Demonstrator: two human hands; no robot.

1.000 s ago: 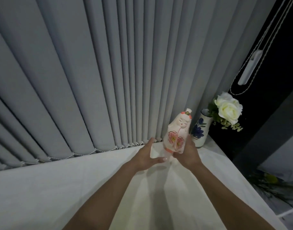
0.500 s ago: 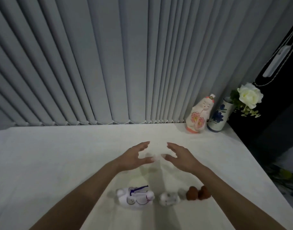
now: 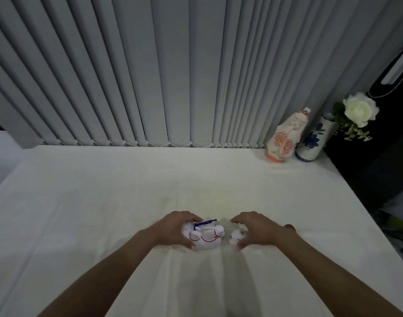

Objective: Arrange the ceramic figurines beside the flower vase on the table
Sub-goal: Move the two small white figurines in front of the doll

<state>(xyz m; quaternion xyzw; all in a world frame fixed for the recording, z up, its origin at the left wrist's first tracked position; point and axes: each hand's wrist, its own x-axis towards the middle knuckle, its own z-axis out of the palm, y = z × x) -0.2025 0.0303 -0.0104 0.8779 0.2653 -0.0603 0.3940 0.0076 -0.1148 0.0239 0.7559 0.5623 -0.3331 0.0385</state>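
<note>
A white ceramic animal figurine (image 3: 206,236) with a blue cord and red lines lies on the white table (image 3: 104,191). My left hand (image 3: 173,227) curls around its left end. Just to its right sits a small white cat figurine (image 3: 236,236), and my right hand (image 3: 257,229) cups over it. A brown figurine (image 3: 290,226) peeks out behind my right wrist, mostly hidden. At the far right corner a tall doll figurine (image 3: 285,136) with pink flowers stands upright next to the blue-and-white flower vase (image 3: 313,139), which holds a white rose (image 3: 359,108).
Grey vertical blinds (image 3: 173,69) hang along the table's far edge. The table's right edge drops off to a dark area with a blind cord holder (image 3: 399,65) above and dim clutter on the floor below.
One second ago both hands held the doll figurine by the vase. It now stands there alone, and my hands have come back and down onto the two white figurines near me.
</note>
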